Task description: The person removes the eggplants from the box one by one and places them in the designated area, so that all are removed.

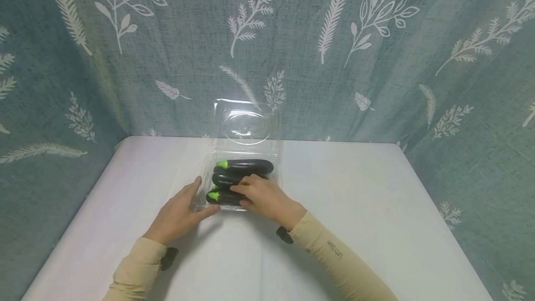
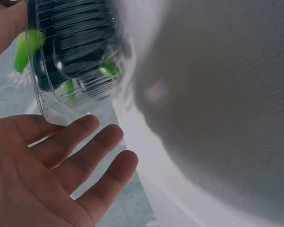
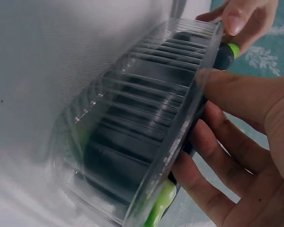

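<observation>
A clear plastic clamshell box [image 1: 279, 171] stands mid-table with its lid [image 1: 246, 124] tipped up at the back. Three dark purple eggplants with green stems lie side by side in it: back [image 1: 246, 166], middle [image 1: 223, 179], front [image 1: 223, 197]. My right hand [image 1: 241, 195] lies over the front two, fingers curled over the front eggplant and thumb at its near side. My left hand [image 1: 200, 199] is flat against the box's left front corner, fingers straight. In the wrist views the ribbed box wall [image 3: 146, 109] and the open left palm [image 2: 61, 161] are close up.
A white table [image 1: 376, 208] runs out to both sides and toward me. Teal curtains with white leaf prints [image 1: 376, 59] close off the back and both sides. Beige sleeves cover both forearms.
</observation>
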A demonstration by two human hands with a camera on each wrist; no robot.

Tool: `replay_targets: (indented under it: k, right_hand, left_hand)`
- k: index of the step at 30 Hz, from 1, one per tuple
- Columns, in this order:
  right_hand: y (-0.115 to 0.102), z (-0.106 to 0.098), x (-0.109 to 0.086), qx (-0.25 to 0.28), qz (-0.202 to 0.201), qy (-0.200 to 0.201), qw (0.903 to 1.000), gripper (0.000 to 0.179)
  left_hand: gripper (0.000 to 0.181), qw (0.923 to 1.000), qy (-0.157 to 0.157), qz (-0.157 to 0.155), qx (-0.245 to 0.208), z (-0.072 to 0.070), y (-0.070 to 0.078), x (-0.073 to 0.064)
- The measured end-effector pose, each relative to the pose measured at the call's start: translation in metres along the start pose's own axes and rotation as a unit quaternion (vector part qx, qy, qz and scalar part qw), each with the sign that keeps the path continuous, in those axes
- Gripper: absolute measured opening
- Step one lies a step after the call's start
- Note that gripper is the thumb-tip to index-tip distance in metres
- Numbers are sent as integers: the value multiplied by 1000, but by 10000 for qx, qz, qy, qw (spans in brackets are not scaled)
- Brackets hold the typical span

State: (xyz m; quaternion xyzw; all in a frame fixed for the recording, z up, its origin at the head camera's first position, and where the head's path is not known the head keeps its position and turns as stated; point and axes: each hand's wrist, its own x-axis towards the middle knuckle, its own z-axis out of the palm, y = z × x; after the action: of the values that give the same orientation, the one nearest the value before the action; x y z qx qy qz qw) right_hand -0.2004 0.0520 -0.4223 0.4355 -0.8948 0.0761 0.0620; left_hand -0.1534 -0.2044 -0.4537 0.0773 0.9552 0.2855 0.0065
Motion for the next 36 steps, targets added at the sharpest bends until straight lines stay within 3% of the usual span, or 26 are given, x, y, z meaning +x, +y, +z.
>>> replay_targets:
  k: [36]
  right_hand:
    - [3,-6,-6,888,-160,486,9947,42]
  left_hand:
    - [109,9999,-155,-66,-16,1,-1,2]
